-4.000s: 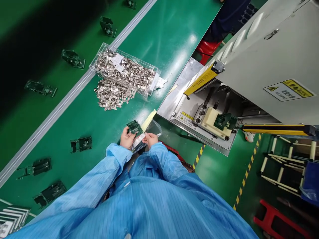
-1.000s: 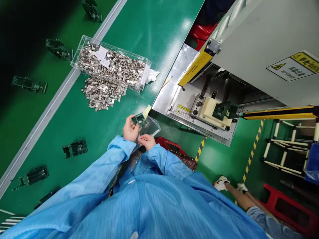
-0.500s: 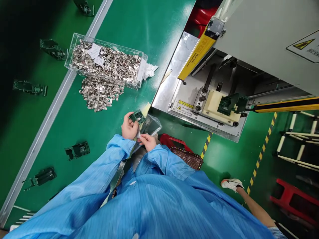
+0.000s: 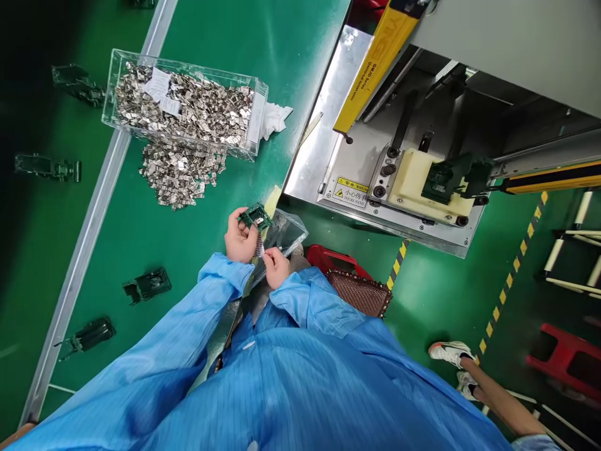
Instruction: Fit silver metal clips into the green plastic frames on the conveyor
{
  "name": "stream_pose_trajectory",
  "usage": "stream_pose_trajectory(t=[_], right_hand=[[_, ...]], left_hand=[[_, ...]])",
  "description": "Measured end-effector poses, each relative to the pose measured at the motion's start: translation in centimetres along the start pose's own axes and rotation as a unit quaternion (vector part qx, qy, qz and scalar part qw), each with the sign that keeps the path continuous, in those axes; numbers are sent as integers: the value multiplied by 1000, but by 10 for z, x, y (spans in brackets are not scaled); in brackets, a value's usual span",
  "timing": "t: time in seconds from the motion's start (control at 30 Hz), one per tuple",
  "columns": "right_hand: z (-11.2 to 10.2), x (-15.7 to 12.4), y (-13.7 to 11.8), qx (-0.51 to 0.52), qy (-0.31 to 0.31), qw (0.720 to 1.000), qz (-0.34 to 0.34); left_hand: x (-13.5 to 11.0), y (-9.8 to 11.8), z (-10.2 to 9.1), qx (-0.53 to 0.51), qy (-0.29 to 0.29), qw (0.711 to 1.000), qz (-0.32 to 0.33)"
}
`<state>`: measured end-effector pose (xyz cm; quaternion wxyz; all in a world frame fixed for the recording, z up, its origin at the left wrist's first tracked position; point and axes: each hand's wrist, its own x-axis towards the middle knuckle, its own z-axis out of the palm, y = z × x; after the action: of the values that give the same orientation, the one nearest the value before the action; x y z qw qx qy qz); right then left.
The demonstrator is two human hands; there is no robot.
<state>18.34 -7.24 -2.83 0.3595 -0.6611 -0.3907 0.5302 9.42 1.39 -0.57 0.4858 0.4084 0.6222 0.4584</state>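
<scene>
The left hand (image 4: 240, 237) grips a small green circuit board (image 4: 256, 217) above the near edge of the green bench (image 4: 300, 62); the right hand (image 4: 276, 267) sits just beside it, pinching a thin strip (image 4: 259, 245) below the board; a plastic bag (image 4: 287, 233) lies just right; far left stands a clear box (image 4: 183, 106) of metal clips, a spilled heap (image 4: 178, 175) touching it.
</scene>
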Motion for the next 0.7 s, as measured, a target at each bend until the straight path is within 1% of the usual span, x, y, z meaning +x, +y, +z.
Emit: stream_pose_trajectory(t=[0.17,0.33,0.47,0.6,0.7], right_hand=[[4,-4,-2,-34,23,999,-23],[11,-9,3,-65,47,996,-39],[13,-8,9,-89,55,992,-69],[5,-4,16,-131,36,985,-108],[-8,-3,21,-168,22,979,-116]], left_hand=[[0,-2,-1,12,0,1000,24],[-1,-8,-3,30,3,998,54],[-1,-15,-4,42,10,996,81],[-2,-17,-5,43,20,995,85],[-2,-18,-6,24,19,998,54]])
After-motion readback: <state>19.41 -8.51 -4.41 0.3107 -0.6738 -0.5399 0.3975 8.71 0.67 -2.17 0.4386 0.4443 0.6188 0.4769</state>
